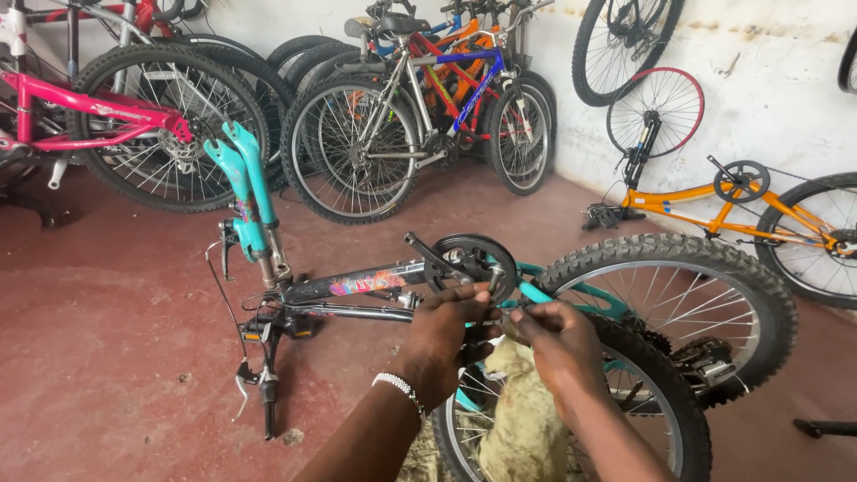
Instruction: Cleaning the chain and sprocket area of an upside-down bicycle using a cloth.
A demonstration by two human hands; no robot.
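The upside-down teal bicycle (357, 290) is lying across the floor (107, 357), frame running left to right just beyond both hands. Its black chainring (471, 264) is sitting directly above the left hand (446, 335), which is gripping the crank area. The right hand (558, 344) is pinching a small part beside it, over a dirty rag (518, 419).

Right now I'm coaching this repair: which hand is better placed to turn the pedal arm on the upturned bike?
Probably the left hand: it already rests against the chainring, just below the pedal arm. The right hand is busy pinching a small part beside the frame.
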